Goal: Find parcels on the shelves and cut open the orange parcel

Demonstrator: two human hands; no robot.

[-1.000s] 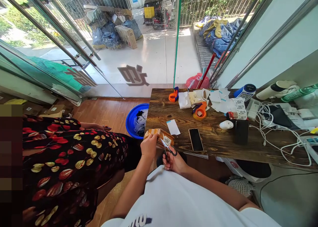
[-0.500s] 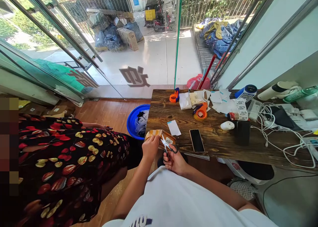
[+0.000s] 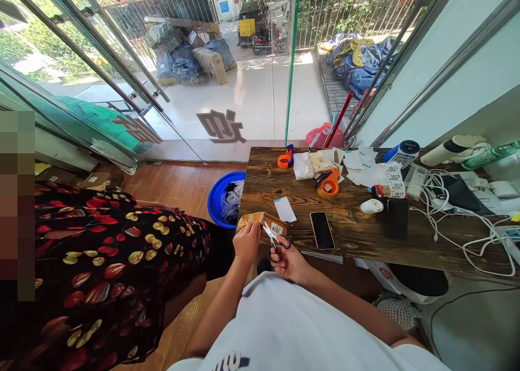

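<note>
A small brown taped parcel [image 3: 260,220] with a white numbered sticker lies at the near left corner of the wooden desk [image 3: 349,235]. My left hand [image 3: 246,242] is closed on the parcel's near edge and steadies it. My right hand [image 3: 287,261] grips black-handled scissors [image 3: 273,238], fingers through the loops, blades parted and pointing at the parcel's top beside the sticker.
A black phone [image 3: 322,229] and a white card [image 3: 284,209] lie just beyond the parcel. Orange tape dispensers [image 3: 327,183], label strips, a white roll and tangled cables crowd the desk's right. A blue bin [image 3: 223,197] stands left of the desk. A person in a flowered dress [image 3: 114,262] sits at left.
The scissors have shifted slightly along the parcel top and my right hand sits a little higher. The parcel and left hand have hardly moved.
</note>
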